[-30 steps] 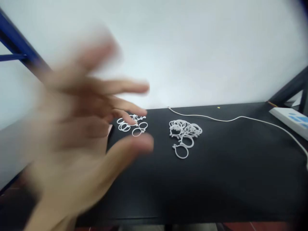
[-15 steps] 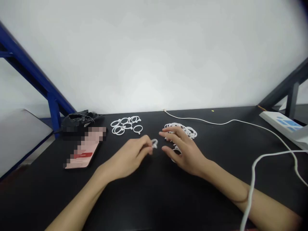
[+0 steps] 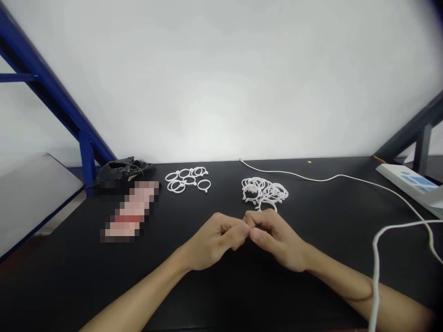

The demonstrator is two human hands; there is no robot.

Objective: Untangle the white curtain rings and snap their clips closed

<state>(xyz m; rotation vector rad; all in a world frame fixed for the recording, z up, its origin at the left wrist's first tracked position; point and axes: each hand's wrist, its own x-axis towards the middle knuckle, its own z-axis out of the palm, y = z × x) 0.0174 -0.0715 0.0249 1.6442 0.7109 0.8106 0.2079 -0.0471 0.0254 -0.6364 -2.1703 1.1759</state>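
Pink panel: The pink panel (image 3: 131, 207), with one red band, lay on the left part of the bench (image 3: 332, 240); it was covered with coarse squares, so its writing could not be read.
White device: The white device (image 3: 415, 182) stood at the right side and carried light blue patches, too small to read.
Black bundle: The crumpled black bundle (image 3: 116, 169) sat at the back left, just behind the panel; it was perhaps a plastic bag, but its inside was too dark to tell.
Hands: The left hand (image 3: 216, 242) and the right hand (image 3: 282, 240) met above the front middle of the bench, with their fingertips touching or almost touching. In each grip the fingers were bent inward and the thumb was pressed near them; whether something was pinched there, I could not tell.
White rings: Several loose rings (image 3: 182, 184) lay flat at the back, left of the middle, partly overlapping, one a little apart. The dense pile of rings (image 3: 265, 189) lay behind the right hand, which partly covered the nearest ring.
Cables: The thin white cable (image 3: 304, 179) ran from the wall (image 3: 221, 83) toward the right side; the thick white cable (image 3: 376, 258) passed in front of the right forearm.
Edges: The rear edge of the bench met the wall, and its black surface stretched between the two ring groups and in front of both hands.
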